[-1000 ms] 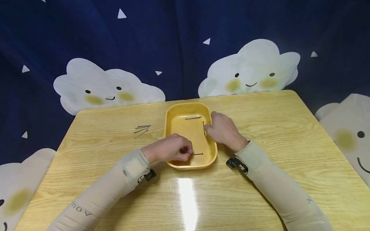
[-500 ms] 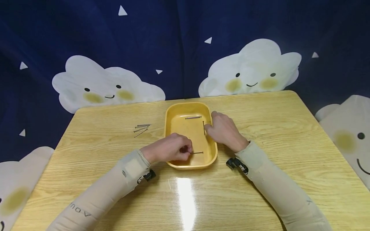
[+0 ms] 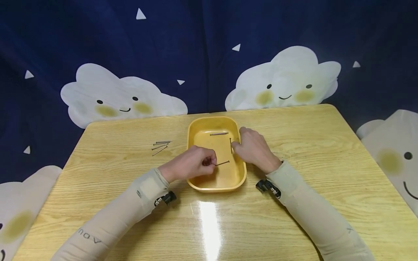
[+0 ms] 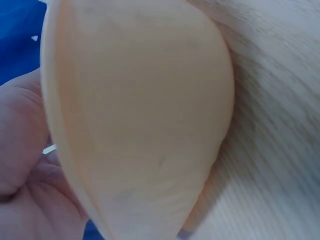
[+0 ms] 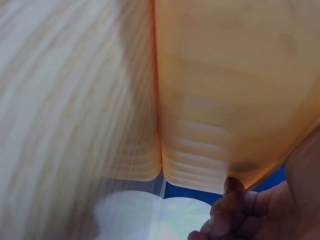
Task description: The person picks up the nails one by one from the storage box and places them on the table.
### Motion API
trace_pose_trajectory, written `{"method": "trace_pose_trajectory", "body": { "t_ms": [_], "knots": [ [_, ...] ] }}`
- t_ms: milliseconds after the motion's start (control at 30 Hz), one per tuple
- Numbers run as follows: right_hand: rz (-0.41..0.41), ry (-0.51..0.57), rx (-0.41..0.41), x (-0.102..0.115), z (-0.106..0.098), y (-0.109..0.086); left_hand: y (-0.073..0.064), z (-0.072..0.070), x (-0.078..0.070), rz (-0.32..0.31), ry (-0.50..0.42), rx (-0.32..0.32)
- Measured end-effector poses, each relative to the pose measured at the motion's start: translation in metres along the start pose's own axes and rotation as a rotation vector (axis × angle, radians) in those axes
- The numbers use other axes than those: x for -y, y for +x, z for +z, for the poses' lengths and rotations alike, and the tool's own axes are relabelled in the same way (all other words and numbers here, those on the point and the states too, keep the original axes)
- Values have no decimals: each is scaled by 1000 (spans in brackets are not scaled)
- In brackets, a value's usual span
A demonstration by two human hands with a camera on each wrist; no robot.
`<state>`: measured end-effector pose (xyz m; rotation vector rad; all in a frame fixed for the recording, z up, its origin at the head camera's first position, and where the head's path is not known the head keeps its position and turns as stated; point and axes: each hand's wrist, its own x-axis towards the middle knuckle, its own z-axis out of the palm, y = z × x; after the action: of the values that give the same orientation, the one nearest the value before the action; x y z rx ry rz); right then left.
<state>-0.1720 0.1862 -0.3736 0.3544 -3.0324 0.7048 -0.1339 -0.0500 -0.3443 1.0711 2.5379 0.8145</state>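
Note:
In the head view my left hand (image 3: 194,163) pinches a nail (image 3: 222,163) between thumb and fingertips over the yellow tray (image 3: 217,188). The nail sticks out to the right, head end away from the fingers. My right hand (image 3: 254,148) grips the tray's right rim, thumb over the inside and fingers outside. Inside the tray, a nail (image 3: 218,134) lies near the far wall, perhaps with another against it. Another nail (image 3: 230,144) lies along the right wall beside my right thumb. The left wrist view shows the tray wall (image 4: 145,110) covering part of the left hand (image 4: 25,165).
Several loose nails (image 3: 160,146) lie on the wooden table (image 3: 130,159) left of the tray. Behind the table hangs a dark blue cloth (image 3: 205,54) with cloud prints, near its far edge.
My left hand has lifted slightly and moved away from me inside the tray. The nail in it has moved along and now tilts a little. The right hand has stayed on the rim.

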Motion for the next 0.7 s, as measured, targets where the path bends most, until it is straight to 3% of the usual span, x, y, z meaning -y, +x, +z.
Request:
{"method": "trace_pose_trajectory", "body": {
  "t_ms": [400,700],
  "knots": [
    [-2,-5,2,1,-1,0,-9,-9,-5,-36,23,-27],
    [-2,-8,13,1,-2,-1,-14,-12,-6,-68,20,4]
  ]
}}
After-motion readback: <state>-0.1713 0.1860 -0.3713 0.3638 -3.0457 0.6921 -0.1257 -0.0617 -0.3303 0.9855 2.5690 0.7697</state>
